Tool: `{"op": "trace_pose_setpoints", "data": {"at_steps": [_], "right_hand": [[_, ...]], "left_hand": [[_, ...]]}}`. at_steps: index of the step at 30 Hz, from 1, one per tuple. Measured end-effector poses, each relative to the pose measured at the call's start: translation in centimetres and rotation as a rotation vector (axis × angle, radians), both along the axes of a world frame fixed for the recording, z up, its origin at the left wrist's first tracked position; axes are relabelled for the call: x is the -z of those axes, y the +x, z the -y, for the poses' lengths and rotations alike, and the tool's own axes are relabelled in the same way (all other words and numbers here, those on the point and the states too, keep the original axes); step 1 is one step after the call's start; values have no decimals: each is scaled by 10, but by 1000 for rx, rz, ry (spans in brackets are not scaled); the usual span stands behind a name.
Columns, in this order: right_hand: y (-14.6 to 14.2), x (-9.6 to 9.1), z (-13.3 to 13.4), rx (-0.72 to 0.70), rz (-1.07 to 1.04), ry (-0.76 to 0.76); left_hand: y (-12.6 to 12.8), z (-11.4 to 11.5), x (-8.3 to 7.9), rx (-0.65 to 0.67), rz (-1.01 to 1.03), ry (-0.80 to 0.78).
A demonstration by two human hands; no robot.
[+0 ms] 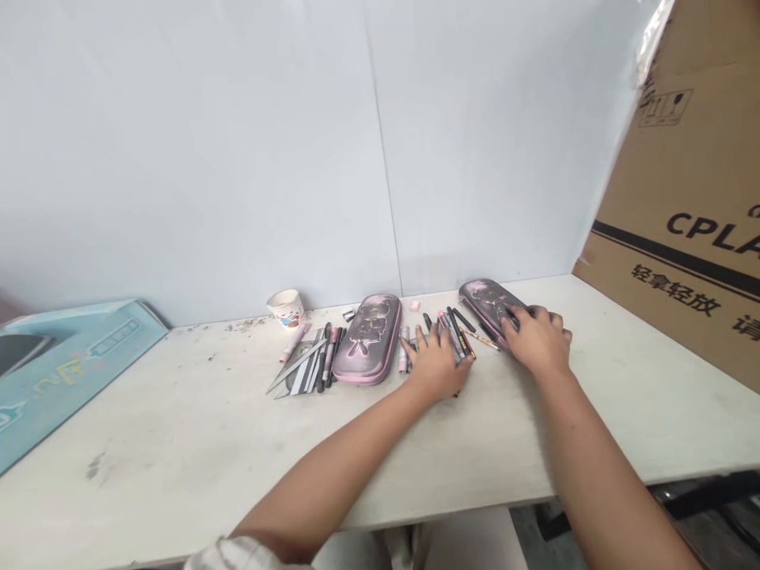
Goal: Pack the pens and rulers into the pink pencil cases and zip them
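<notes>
Pencil case [488, 301], dark with pink trim, lies under right hand [531, 342].

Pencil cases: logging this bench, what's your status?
Right hand on far pencil case. Left hand on pens beside near pencil case. Paper cup off left.

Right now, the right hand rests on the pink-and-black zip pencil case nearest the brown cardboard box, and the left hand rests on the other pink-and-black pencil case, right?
No: the head view shows the left hand on the loose pens, beside that other pencil case, not on it.
</notes>
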State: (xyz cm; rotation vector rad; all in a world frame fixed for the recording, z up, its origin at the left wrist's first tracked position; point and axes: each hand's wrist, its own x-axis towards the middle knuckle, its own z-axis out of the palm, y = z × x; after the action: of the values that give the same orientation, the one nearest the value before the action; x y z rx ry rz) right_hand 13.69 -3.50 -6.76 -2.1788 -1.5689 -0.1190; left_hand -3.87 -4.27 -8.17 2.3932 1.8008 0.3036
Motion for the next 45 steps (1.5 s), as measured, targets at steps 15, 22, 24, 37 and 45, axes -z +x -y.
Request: {"op": "trace_pose_setpoints", "data": {"at_steps": [15,22,24,37,45], "right_hand": [[-16,0,0,-79,33,26],[-21,-1,5,-89,46,16],[-22,0,4,-84,64,22],[-16,9,2,-65,167,191],[-95,-4,11,-535,91,169]], "left_hand": [[-30,15,-12,-31,-28,49],[-3,10,-1,-26,74,64],[8,4,3,-18,97,70],[-31,9,-31,101,217,141],[-154,22,-34,-273,119,203]]}}
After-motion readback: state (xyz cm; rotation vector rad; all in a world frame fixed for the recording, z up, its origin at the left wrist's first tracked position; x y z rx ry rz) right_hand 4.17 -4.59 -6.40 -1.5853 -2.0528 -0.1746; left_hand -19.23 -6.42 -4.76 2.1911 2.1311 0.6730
